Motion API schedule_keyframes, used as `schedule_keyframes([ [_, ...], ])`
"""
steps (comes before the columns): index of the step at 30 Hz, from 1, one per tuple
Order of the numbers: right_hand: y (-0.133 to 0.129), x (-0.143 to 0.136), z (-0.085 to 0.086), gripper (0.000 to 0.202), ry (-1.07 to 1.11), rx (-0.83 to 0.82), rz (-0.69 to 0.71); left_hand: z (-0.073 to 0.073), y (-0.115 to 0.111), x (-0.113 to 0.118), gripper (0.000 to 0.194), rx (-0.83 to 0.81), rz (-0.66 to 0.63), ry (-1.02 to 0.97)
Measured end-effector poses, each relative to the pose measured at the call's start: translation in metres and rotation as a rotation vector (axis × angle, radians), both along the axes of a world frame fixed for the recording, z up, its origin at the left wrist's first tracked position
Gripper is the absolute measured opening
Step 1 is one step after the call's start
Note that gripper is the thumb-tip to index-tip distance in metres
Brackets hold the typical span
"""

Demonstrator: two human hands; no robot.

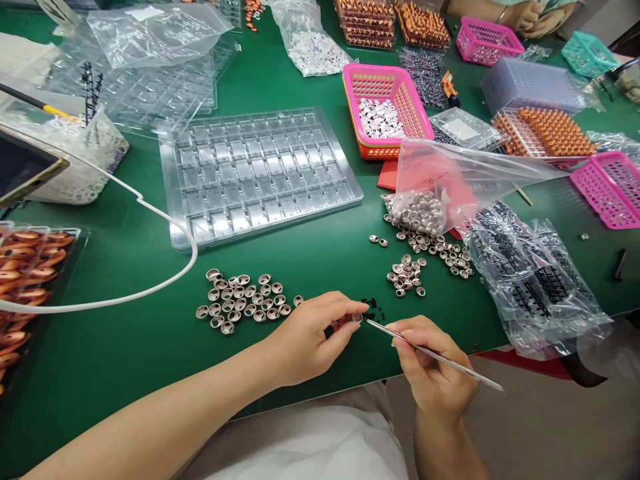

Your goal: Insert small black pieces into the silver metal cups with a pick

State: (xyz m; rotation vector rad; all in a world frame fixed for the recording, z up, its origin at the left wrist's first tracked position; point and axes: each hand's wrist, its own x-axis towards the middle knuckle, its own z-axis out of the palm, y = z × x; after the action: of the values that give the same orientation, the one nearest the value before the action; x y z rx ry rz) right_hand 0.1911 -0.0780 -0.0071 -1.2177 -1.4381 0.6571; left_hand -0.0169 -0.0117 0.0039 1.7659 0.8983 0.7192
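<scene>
Between the thumb and fingers of my left hand is a small silver metal cup, pinched near the table's front edge. My right hand grips a thin metal rod-like tool, perhaps tweezers, its tip close to the cup; I cannot tell whether they touch. Tiny black pieces lie scattered just behind the tip. Left of my left hand sits a group of similar silver cups. Another small pile of them lies beyond my right hand.
A clear compartment tray lies mid-table. Behind the piles rests a bag of silver cups, beside a bag of black parts. A pink basket holds white pieces. A white cable loops in from the left. Another person's hands show at far right.
</scene>
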Motion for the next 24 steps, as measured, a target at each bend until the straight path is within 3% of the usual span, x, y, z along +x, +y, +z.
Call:
schedule_keyframes([
  [6,0.0018,0.0060,0.0041,0.045,-0.161,0.030,0.170,-0.0013,-0.0022,-0.0002,0.031,0.029,-0.064,0.034],
  [24,-0.0009,0.0078,0.0045,0.042,-0.284,0.108,0.218,-0.0018,-0.0035,0.0015,0.024,0.076,-0.037,0.012],
])
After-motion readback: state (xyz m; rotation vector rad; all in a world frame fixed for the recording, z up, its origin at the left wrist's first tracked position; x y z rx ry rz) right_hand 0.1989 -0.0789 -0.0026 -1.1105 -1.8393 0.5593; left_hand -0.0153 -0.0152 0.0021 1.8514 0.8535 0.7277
